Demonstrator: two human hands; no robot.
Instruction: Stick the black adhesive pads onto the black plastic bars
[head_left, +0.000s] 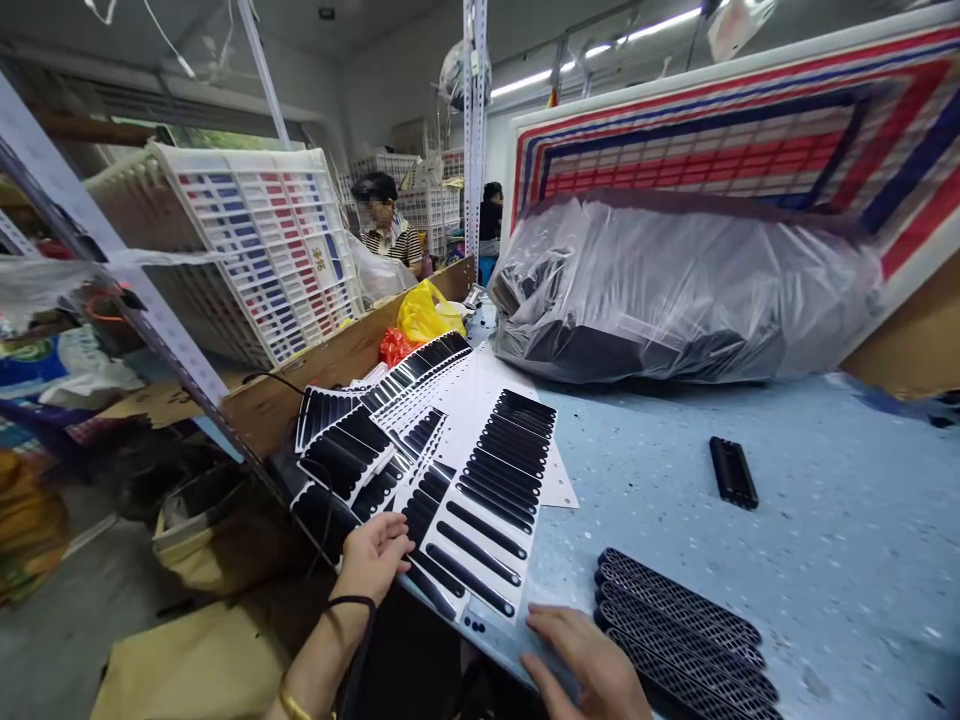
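Observation:
My left hand (373, 556) is at the near left edge of a white sheet (487, 490) of glossy black rounded strips. Its fingers are bent together; what is between the fingertips, if anything, is too small to make out. My right hand (589, 662) is over the table's front edge, thumb and forefinger apart, holding nothing I can see. It is just past the sheet's near corner. Beside it, to the right, lies a row of long black pieces with a mesh pattern (682, 630). More sheets of black strips (349, 450) overlap in a pile behind my left hand.
A small black block (733, 472) lies on the blue speckled table (847, 500). Behind are a large plastic-wrapped bundle (675, 290) and a yellow bag (427, 312). A wooden board (262, 410) edges the left side. A white crate (270, 250) and a seated person (390, 225) are beyond.

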